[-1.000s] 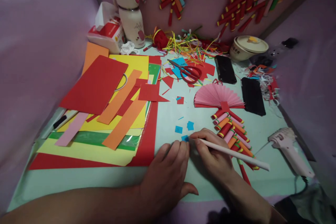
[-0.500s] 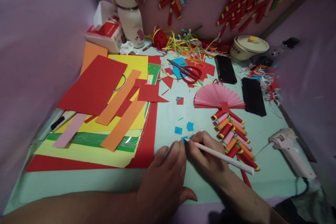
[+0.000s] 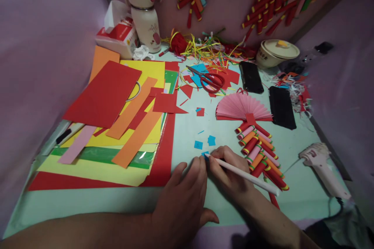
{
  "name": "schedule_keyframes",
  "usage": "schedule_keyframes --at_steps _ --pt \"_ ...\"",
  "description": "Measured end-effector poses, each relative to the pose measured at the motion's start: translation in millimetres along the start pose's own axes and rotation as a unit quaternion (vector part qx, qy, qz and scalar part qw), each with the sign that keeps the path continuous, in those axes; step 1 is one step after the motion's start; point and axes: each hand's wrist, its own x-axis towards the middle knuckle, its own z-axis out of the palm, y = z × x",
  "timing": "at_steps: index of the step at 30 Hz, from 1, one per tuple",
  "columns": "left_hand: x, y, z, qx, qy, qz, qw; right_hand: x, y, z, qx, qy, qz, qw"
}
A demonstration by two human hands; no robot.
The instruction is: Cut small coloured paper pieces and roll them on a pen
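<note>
My right hand (image 3: pixel 230 171) is closed around a white pen (image 3: pixel 248 177), its tip on a small blue paper piece (image 3: pixel 205 153). Flat on the table, my left hand (image 3: pixel 187 194) has its fingers stretched out and its fingertips at the near edge of that same piece. Just beyond lie two more blue paper pieces: a square (image 3: pixel 198 145) with a faint mark and an uneven piece (image 3: pixel 212 140). Right of my right hand is a string of rolled paper firecrackers (image 3: pixel 258 148) topped by a pink paper fan (image 3: pixel 242 107).
Coloured paper sheets (image 3: pixel 102 95) and orange strips are piled at left. Red-handled scissors (image 3: pixel 212 81) rest on scraps behind my hands. Two black phones (image 3: pixel 282 107) and a glue gun (image 3: pixel 324 169) lie at right. A white bottle (image 3: pixel 146 19) and lidded bowl (image 3: pixel 276 54) stand at the back.
The pen's back end has dipped slightly toward me and to the left, while its tip stays on the blue piece. My left hand has barely moved.
</note>
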Motion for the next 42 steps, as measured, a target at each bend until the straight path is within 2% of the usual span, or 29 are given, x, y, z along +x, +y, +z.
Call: schedule_keyframes --at_steps 5,11,22,30,42 --pt "0.7 -0.4 0.0 0.006 -0.004 0.004 1.000 0.4 0.7 -0.8 0.003 -0.006 -0.002 1.000" --pt "1.7 -0.8 -1.1 0.006 -0.010 0.002 1.000 -0.5 -2.3 -1.4 -0.022 0.018 -0.003 1.000" --pt "0.3 -1.3 -0.7 -0.001 -0.010 0.003 1.000 -3.7 5.5 -1.0 0.006 -0.024 0.022 0.999" --pt "1.5 -0.3 -1.1 -0.001 -0.015 0.002 1.000 -0.1 -1.1 -1.3 -0.013 0.007 0.002 1.000" --pt "1.8 -1.2 -2.5 -0.001 -0.007 0.001 1.000 -1.6 -1.3 -2.3 -0.006 -0.018 -0.015 1.000"
